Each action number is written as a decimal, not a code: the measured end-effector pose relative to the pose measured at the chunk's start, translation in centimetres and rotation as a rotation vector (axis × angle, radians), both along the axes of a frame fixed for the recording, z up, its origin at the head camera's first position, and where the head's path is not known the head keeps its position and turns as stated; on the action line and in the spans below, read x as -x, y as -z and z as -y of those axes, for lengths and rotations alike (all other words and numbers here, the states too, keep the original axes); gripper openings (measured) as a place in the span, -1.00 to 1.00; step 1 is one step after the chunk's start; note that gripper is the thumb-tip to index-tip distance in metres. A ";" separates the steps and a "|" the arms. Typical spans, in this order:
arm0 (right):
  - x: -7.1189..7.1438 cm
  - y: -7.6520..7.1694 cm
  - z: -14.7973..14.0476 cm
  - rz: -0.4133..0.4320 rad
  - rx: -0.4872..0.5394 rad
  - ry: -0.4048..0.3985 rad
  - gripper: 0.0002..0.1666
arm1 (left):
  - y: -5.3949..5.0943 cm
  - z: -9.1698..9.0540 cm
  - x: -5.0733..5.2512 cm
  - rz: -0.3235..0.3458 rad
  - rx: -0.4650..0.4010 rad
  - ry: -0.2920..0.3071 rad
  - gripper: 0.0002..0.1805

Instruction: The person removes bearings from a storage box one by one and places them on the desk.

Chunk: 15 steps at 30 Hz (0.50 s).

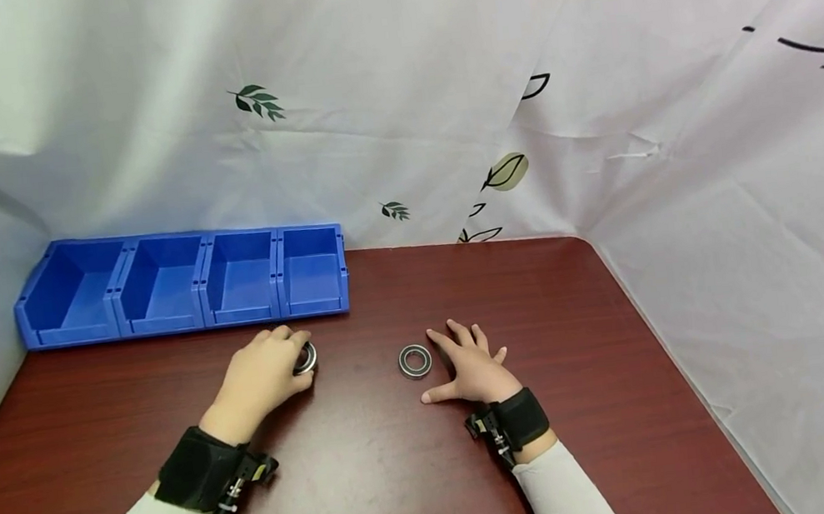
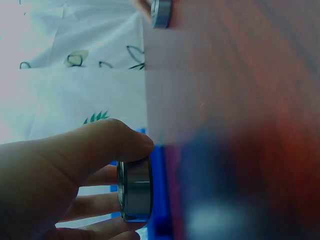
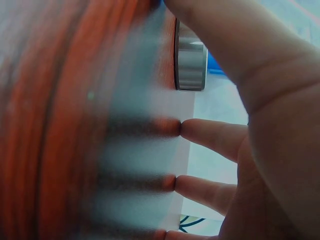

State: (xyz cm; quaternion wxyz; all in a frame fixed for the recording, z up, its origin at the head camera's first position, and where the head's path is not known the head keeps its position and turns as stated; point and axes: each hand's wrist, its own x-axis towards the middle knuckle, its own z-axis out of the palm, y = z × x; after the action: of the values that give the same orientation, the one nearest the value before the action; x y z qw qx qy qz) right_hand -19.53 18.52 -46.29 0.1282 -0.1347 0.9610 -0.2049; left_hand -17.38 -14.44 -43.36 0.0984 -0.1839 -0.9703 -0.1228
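Observation:
My left hand (image 1: 262, 377) grips a ring-shaped metal ball bearing (image 1: 308, 357) just in front of the blue bins. In the left wrist view, the thumb lies against the rim of that bearing (image 2: 136, 190), with the other fingers behind it. A second bearing (image 1: 415, 361) lies flat on the table, left of my right hand (image 1: 475, 372). That hand is spread, its thumb and fingers apart around the bearing's near side. The right wrist view shows its fingertips (image 3: 187, 127) down at the tabletop and the second bearing (image 3: 191, 60) partly hidden behind the thumb.
A row of several joined blue bins (image 1: 181, 285) stands at the back left of the dark red-brown table (image 1: 375, 479). White cloth with leaf prints (image 1: 368, 127) hangs behind the table and along its sides.

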 end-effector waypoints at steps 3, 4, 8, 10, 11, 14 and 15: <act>-0.1 0.0 0.1 0.002 0.001 -0.001 0.26 | 0.5 -0.7 -0.3 0.025 0.022 0.020 -0.51; -0.1 0.0 0.1 0.000 0.003 -0.001 0.25 | 0.7 -0.9 -0.3 0.028 0.030 0.025 -0.52; -0.1 0.0 0.1 -0.006 0.008 -0.001 0.25 | 1.3 -1.5 -0.7 0.035 0.069 0.038 -0.50; -0.1 0.0 0.0 -0.007 0.007 -0.002 0.26 | 1.6 -1.7 -0.8 0.047 0.085 0.042 -0.48; -0.1 0.0 0.0 -0.008 0.005 -0.002 0.26 | 1.8 -1.8 -0.9 0.056 0.089 0.045 -0.47; -0.1 0.0 0.0 -0.008 -0.002 -0.003 0.26 | 2.1 -2.2 -1.0 0.074 0.091 0.057 -0.46; -0.1 0.0 0.0 -0.008 -0.005 -0.002 0.26 | 2.2 -2.3 -1.0 0.078 0.091 0.058 -0.45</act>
State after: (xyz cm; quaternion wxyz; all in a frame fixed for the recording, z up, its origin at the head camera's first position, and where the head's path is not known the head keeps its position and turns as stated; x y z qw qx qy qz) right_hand -19.43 18.53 -46.28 0.1247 -0.1364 0.9618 -0.2019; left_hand -16.40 -12.17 -45.53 0.0482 -0.2114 -0.9722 -0.0882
